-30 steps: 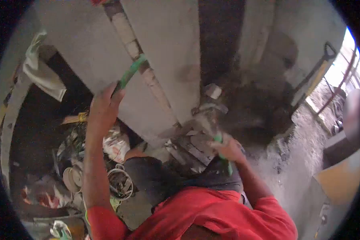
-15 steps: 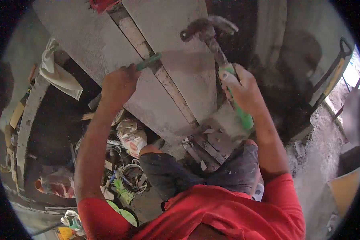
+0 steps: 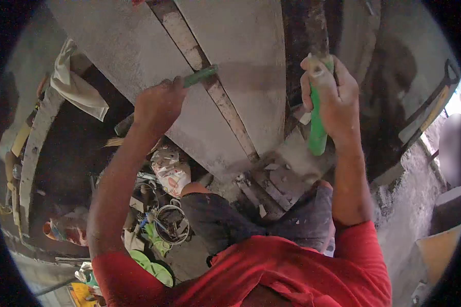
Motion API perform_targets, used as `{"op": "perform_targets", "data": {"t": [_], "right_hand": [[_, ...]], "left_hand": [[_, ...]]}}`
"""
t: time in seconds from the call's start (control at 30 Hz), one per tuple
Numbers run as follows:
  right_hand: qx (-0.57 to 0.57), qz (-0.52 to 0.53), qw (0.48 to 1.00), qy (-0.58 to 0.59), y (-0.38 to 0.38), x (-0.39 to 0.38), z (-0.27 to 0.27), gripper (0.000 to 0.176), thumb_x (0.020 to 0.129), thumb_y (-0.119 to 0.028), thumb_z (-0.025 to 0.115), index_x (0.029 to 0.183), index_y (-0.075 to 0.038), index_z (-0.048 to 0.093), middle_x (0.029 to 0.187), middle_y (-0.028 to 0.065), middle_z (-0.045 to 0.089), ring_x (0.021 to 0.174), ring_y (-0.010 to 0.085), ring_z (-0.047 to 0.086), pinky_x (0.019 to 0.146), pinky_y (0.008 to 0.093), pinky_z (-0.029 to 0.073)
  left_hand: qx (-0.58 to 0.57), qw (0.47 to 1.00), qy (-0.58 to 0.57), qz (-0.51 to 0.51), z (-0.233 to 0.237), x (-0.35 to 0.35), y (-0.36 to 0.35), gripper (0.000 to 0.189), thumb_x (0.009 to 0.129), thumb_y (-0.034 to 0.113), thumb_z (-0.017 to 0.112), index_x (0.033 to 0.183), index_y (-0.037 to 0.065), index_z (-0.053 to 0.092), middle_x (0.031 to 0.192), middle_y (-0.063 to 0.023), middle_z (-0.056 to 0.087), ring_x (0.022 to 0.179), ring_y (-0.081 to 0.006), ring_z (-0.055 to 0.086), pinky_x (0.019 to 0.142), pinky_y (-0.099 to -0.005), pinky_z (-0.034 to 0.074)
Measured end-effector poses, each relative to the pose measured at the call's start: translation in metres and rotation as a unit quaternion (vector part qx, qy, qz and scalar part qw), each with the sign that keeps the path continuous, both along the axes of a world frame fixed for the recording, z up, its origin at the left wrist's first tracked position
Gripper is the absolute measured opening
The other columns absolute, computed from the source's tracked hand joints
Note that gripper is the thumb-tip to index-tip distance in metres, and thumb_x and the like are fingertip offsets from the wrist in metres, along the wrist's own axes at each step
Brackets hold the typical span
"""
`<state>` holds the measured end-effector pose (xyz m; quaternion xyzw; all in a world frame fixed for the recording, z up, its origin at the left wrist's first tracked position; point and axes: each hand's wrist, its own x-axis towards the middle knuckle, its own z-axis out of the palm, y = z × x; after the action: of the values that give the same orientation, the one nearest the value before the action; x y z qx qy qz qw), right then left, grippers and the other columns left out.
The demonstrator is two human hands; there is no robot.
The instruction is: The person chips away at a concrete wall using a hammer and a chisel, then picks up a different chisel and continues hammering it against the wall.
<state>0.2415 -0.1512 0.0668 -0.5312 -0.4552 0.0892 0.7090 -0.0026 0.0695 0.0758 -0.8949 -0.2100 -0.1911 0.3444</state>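
Observation:
My left hand is closed around a green rod-like tool, whose far end lies over a narrow strip between two grey slabs. To the right, my right hand grips the green handle of a hammer. Its dark shaft points up toward the top edge, and the hammer's head is out of view. The hammer is apart from the green tool.
A white cloth hangs at the left. Below it are a wire-filled bucket, a plastic bag and green round lids. Rubble lies before my knees. A long-handled tool leans at the right.
My right hand has risen and moved right with the hammer, whose head has left the view. My left hand and the green tool appear slightly farther right.

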Motion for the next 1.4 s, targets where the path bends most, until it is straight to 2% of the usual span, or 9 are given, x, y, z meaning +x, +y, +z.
{"op": "perform_targets", "data": {"t": [0.27, 0.37, 0.43, 0.63, 0.9, 1.13, 1.27, 1.37, 1.4], "right_hand": [[-0.039, -0.12, 0.981, -0.147, 0.06, -0.008, -0.068, 0.029, 0.091, -0.031, 0.057, 0.099, -0.004, 0.062, 0.073, 0.0066, 0.06, 0.062, 0.0151, 0.057, 0.057, 0.0318, 0.046], [-0.304, -0.156, 0.873, -0.349, 0.089, 0.002, -0.111, 0.029, 0.09, -0.03, 0.059, 0.102, -0.004, 0.063, 0.077, 0.0085, 0.062, 0.069, 0.0173, 0.059, 0.062, 0.0345, 0.048], [-0.154, -0.108, 0.96, -0.209, 0.087, 0.016, -0.11, 0.024, 0.091, -0.027, 0.058, 0.103, -0.007, 0.064, 0.074, 0.0072, 0.061, 0.063, 0.0148, 0.057, 0.057, 0.0317, 0.047], [0.0, -0.073, 0.996, 0.048, 0.028, 0.001, 0.004, 0.041, 0.087, -0.036, 0.061, 0.104, 0.001, 0.059, 0.082, 0.0208, 0.066, 0.074, 0.0341, 0.064, 0.069, 0.0379, 0.052], [-0.213, -0.074, 0.95, -0.216, 0.08, 0.012, -0.088, 0.04, 0.085, -0.039, 0.061, 0.099, -0.001, 0.063, 0.08, 0.011, 0.065, 0.076, 0.0218, 0.062, 0.069, 0.0345, 0.05], [0.077, -0.072, 0.994, 0.024, 0.023, 0.005, 0.024, 0.042, 0.087, -0.038, 0.058, 0.1, 0.002, 0.06, 0.083, 0.0107, 0.065, 0.078, 0.0203, 0.061, 0.069, 0.0339, 0.049], [-0.006, -0.281, 0.835, -0.474, 0.115, 0.024, -0.144, 0.026, 0.09, -0.029, 0.055, 0.098, -0.005, 0.061, 0.065, 0.0035, 0.057, 0.051, 0.0143, 0.051, 0.049, 0.0266, 0.043], [0.06, -0.258, 0.759, -0.595, 0.104, 0.048, -0.122, 0.023, 0.089, -0.025, 0.055, 0.099, -0.005, 0.062, 0.064, 0.0039, 0.055, 0.052, 0.0144, 0.052, 0.048, 0.0273, 0.043], [-0.047, -0.134, 0.938, -0.315, 0.072, 0.029, -0.09, 0.028, 0.087, -0.027, 0.057, 0.1, -0.003, 0.061, 0.066, 0.0038, 0.057, 0.056, 0.0156, 0.055, 0.053, 0.0291, 0.046]], "left_hand": [[0.04, 0.998, 0.013, -0.045, 0.003, 0.009, 0.014, 0.022, 0.088, 0.02, 0.054, 0.102, 0.003, 0.06, 0.071, -0.0095, 0.06, 0.059, -0.0273, 0.062, 0.052, -0.0381, 0.051], [0.085, 0.99, 0.023, -0.108, 0.005, 0.01, 0.01, 0.019, 0.087, 0.018, 0.054, 0.098, 0.003, 0.06, 0.07, -0.0095, 0.061, 0.061, -0.0273, 0.064, 0.053, -0.0379, 0.052], [-0.022, 0.991, 0.104, 0.086, 0.007, 0.015, 0.007, 0.033, 0.094, 0.029, 0.049, 0.112, 0.002, 0.059, 0.081, -0.0157, 0.065, 0.068, -0.0302, 0.065, 0.058, -0.0402, 0.053], [0.023, 0.999, 0.028, 0.003, 0.007, 0.013, 0.006, 0.015, 0.087, 0.017, 0.054, 0.089, 0.004, 0.06, 0.071, -0.0104, 0.063, 0.064, -0.028, 0.066, 0.056, -0.0381, 0.054], [0.077, 0.994, 0.061, -0.042, 0.004, 0.011, 0.026, 0.032, 0.092, 0.029, 0.053, 0.11, 0.004, 0.061, 0.076, -0.0108, 0.063, 0.063, -0.027, 0.064, 0.054, -0.0399, 0.053], [0.025, 0.998, 0.065, -0.009, 0.006, 0.009, 0.016, 0.031, 0.093, 0.03, 0.052, 0.107, 0.005, 0.062, 0.073, -0.0102, 0.061, 0.062, -0.0271, 0.063, 0.052, -0.0403, 0.051], [-0.001, 0.999, 0.034, 0.011, 0.01, 0.011, -0.004, 0.017, 0.088, 0.016, 0.051, 0.098, 0.005, 0.061, 0.075, -0.0121, 0.064, 0.071, -0.0289, 0.066, 0.06, -0.0412, 0.053], [0.033, 0.997, 0.055, 0.044, 0.011, 0.013, 0.004, 0.016, 0.088, 0.014, 0.051, 0.097, 0.006, 0.061, 0.073, -0.0115, 0.063, 0.07, -0.0289, 0.066, 0.06, -0.0413, 0.053], [0.034, 0.997, 0.066, 0.023, 0.003, 0.01, 0.005, 0.021, 0.09, 0.023, 0.051, 0.096, 0.007, 0.063, 0.072, -0.0115, 0.063, 0.066, -0.0289, 0.065, 0.056, -0.0418, 0.052]]}}
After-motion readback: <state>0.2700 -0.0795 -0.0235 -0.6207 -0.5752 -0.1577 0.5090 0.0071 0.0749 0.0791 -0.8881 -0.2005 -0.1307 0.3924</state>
